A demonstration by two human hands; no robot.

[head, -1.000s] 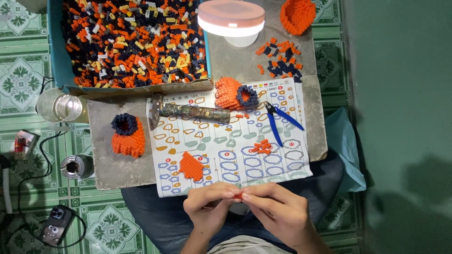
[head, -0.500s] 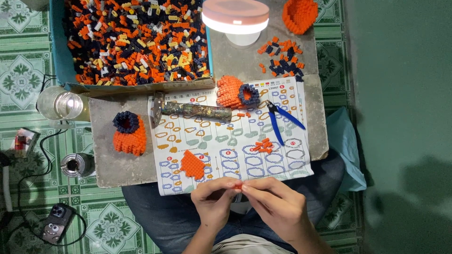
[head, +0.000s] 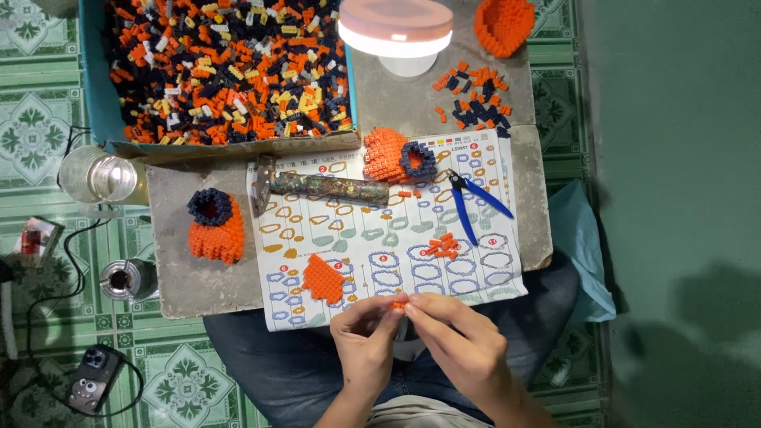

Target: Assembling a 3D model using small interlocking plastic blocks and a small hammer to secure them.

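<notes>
- Left hand (head: 366,339) and right hand (head: 460,342), low centre of frame, pinch one small orange brick piece (head: 399,303) between fingertips.
- Instruction sheet (head: 380,238) lies just above them.

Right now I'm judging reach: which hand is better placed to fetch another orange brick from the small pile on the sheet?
Probably the right hand. The small pile of orange bricks lies above it on the instruction sheet, while the left hand sits further left; both pinch the tiny orange piece.
</notes>
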